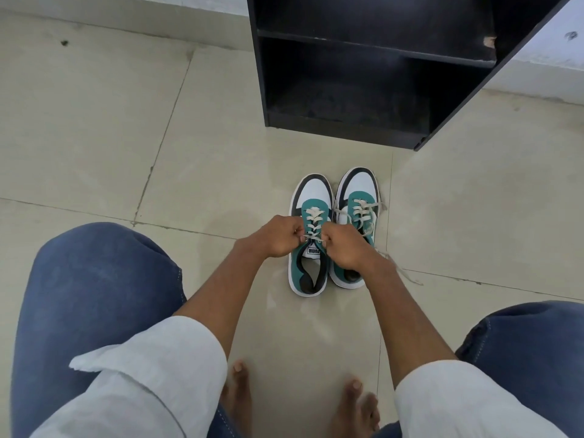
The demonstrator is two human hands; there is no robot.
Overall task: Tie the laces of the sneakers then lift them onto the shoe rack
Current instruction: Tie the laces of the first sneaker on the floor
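Over the teal sneaker [311, 248], both hands [278, 238] pinch flat laces [313, 224].

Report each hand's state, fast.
Left hand: closed, pinching a lace end of the left sneaker.
Right hand: closed, pinching that sneaker's other lace end.

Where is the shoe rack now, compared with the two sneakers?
In the head view, the black shoe rack stands on the floor at the top centre-right, just beyond the toes of the two sneakers, apart from them.
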